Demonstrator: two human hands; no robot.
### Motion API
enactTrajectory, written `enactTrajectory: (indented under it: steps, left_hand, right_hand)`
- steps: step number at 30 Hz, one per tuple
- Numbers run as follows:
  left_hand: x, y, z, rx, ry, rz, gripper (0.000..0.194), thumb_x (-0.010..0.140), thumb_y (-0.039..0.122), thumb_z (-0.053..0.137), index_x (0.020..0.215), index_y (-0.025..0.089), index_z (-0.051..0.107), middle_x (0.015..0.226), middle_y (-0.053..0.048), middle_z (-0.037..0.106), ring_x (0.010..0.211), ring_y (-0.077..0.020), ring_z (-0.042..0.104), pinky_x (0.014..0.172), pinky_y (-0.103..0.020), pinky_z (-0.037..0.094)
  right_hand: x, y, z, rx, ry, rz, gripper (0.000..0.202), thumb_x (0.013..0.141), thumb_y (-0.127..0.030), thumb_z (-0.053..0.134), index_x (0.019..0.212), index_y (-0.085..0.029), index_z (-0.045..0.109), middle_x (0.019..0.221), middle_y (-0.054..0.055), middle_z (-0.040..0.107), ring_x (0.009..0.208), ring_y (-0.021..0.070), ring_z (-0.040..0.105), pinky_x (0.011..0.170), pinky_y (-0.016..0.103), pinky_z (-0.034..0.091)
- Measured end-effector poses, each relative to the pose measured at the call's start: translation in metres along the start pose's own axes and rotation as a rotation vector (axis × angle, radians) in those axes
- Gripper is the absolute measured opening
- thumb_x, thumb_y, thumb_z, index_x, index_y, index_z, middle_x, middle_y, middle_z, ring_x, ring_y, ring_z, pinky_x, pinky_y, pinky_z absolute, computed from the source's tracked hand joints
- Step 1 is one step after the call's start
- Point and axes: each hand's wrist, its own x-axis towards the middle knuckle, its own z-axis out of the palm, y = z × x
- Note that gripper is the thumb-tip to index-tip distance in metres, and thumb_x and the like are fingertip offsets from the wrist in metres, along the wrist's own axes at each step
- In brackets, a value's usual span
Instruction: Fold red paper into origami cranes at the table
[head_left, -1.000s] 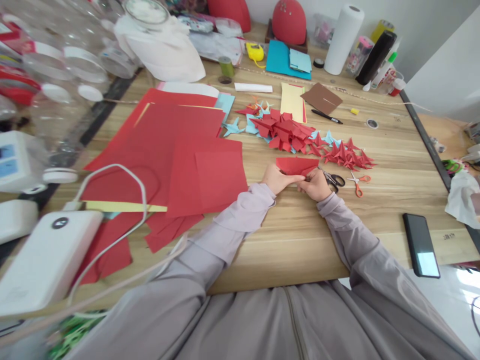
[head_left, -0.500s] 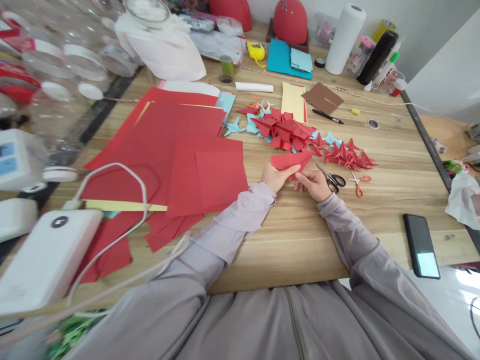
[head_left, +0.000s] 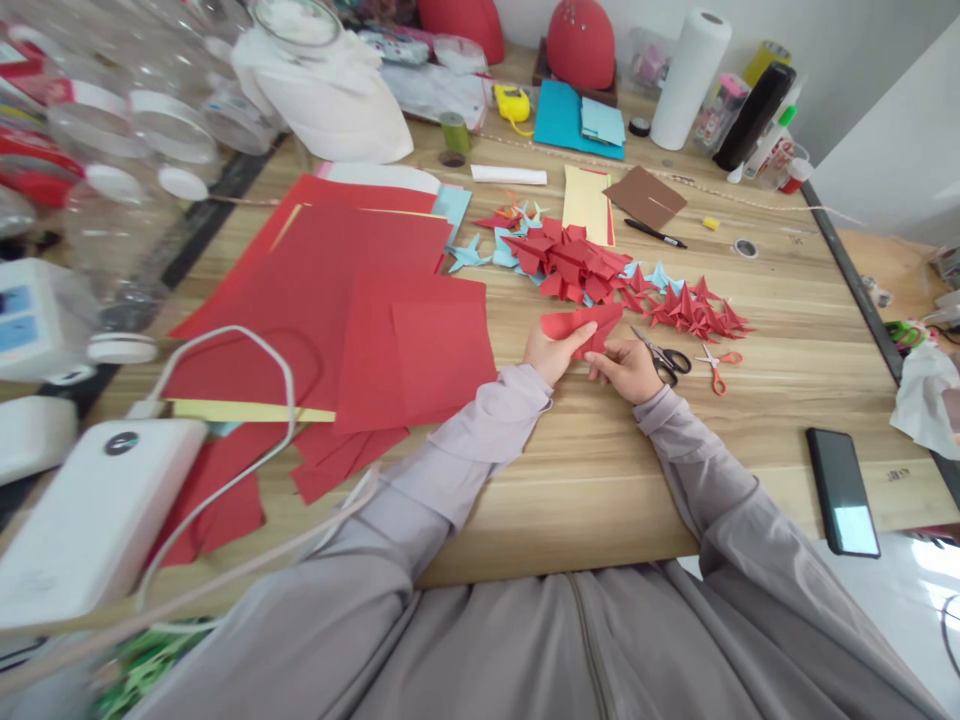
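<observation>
One folded red paper (head_left: 568, 321), I see, is held over the counter (head_left: 585, 500) at the person's twelve o'clock, the left hand (head_left: 549, 352) pinching it between thumb and fingers, the right hand (head_left: 628, 370) pinching its near edge. Black scissors (head_left: 660, 353) lie at the right hand's three o'clock.
</observation>
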Motion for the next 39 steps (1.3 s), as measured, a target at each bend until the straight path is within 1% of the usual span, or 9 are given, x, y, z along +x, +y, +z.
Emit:
enactTrajectory:
  steps: [7, 11, 15, 17, 21, 25, 32, 36, 39]
  left_hand:
    - [-0.001, 0.004, -0.002, 0.046, 0.104, -0.1, 0.051, 0.069, 0.061, 0.06, 0.045, 0.017, 0.051, 0.033, 0.003, 0.041, 0.03, -0.0064, 0.036, 0.031, -0.022, 0.024]
    - [0.004, 0.0, -0.006, 0.013, 0.049, -0.026, 0.053, 0.076, 0.062, 0.05, 0.047, 0.017, 0.05, 0.037, 0.002, 0.042, 0.029, -0.0057, 0.034, 0.033, -0.023, 0.024]
    - [0.007, -0.007, -0.006, 0.036, 0.06, 0.186, 0.032, 0.078, 0.048, 0.055, 0.09, 0.019, 0.059, 0.08, -0.003, 0.062, 0.038, -0.0047, 0.042, 0.037, -0.022, 0.032]
    - [0.004, -0.008, -0.005, 0.193, 0.087, 0.358, 0.033, 0.078, 0.037, 0.057, 0.106, 0.021, 0.054, 0.104, -0.007, 0.058, 0.051, -0.0071, 0.051, 0.046, -0.023, 0.04]
    - [-0.007, -0.005, -0.005, 0.649, 0.06, 0.745, 0.017, 0.078, 0.019, 0.055, 0.095, 0.02, 0.059, 0.109, -0.01, 0.054, 0.089, -0.0181, 0.054, 0.074, -0.034, 0.046]
    - [-0.009, -0.003, -0.008, 0.869, 0.0, 0.891, 0.012, 0.079, 0.017, 0.052, 0.077, 0.021, 0.063, 0.097, -0.007, 0.062, 0.094, -0.0218, 0.05, 0.083, -0.04, 0.04]
    - [-0.006, -0.001, -0.006, 0.627, 0.016, 0.68, 0.014, 0.079, 0.029, 0.057, 0.073, 0.02, 0.065, 0.079, -0.006, 0.065, 0.078, -0.0178, 0.056, 0.077, -0.034, 0.043]
    - [-0.001, 0.0, -0.003, 0.24, 0.21, 0.419, 0.018, 0.069, 0.035, 0.066, 0.071, 0.017, 0.064, 0.074, -0.003, 0.064, 0.071, -0.0146, 0.058, 0.07, -0.028, 0.047]
    - [0.007, -0.004, -0.005, 0.019, 0.213, 0.266, 0.024, 0.06, 0.035, 0.073, 0.071, 0.016, 0.065, 0.071, -0.002, 0.065, 0.065, -0.0131, 0.059, 0.068, -0.028, 0.048]
  right_hand:
    - [0.001, 0.004, 0.002, 0.034, 0.019, 0.025, 0.047, 0.068, -0.062, 0.059, 0.052, -0.019, 0.048, 0.046, 0.001, 0.059, 0.038, 0.0092, 0.049, 0.038, 0.021, 0.038]
    - [0.003, 0.007, 0.002, 0.075, 0.098, 0.046, 0.047, 0.068, -0.061, 0.061, 0.051, -0.019, 0.048, 0.045, 0.0, 0.057, 0.037, 0.0089, 0.048, 0.037, 0.021, 0.038]
    - [0.005, 0.011, -0.001, 0.183, 0.262, 0.067, 0.044, 0.068, -0.058, 0.062, 0.052, -0.019, 0.05, 0.043, -0.002, 0.054, 0.037, 0.0077, 0.046, 0.039, 0.021, 0.038]
    - [0.006, 0.012, -0.002, 0.238, 0.317, 0.074, 0.043, 0.068, -0.057, 0.063, 0.053, -0.019, 0.051, 0.044, -0.003, 0.053, 0.037, 0.0074, 0.045, 0.039, 0.021, 0.038]
    - [0.005, 0.01, -0.003, 0.268, 0.296, 0.073, 0.042, 0.068, -0.055, 0.064, 0.051, -0.018, 0.05, 0.045, -0.004, 0.053, 0.038, 0.0069, 0.045, 0.04, 0.021, 0.037]
    - [0.004, 0.008, -0.003, 0.266, 0.202, 0.063, 0.044, 0.066, -0.057, 0.065, 0.052, -0.018, 0.051, 0.044, -0.004, 0.052, 0.038, 0.0071, 0.045, 0.041, 0.021, 0.038]
    - [0.001, 0.008, -0.002, 0.234, 0.142, 0.076, 0.05, 0.07, -0.066, 0.054, 0.061, -0.017, 0.059, 0.045, -0.001, 0.055, 0.039, 0.009, 0.048, 0.041, 0.023, 0.04]
    - [0.002, 0.014, -0.003, 0.303, 0.251, 0.075, 0.046, 0.072, -0.061, 0.055, 0.058, -0.017, 0.054, 0.045, -0.002, 0.054, 0.039, 0.0078, 0.047, 0.041, 0.022, 0.039]
    - [0.007, 0.018, -0.002, 0.409, 0.405, 0.04, 0.037, 0.069, -0.053, 0.064, 0.064, -0.019, 0.049, 0.051, -0.005, 0.054, 0.042, 0.007, 0.047, 0.041, 0.02, 0.038]
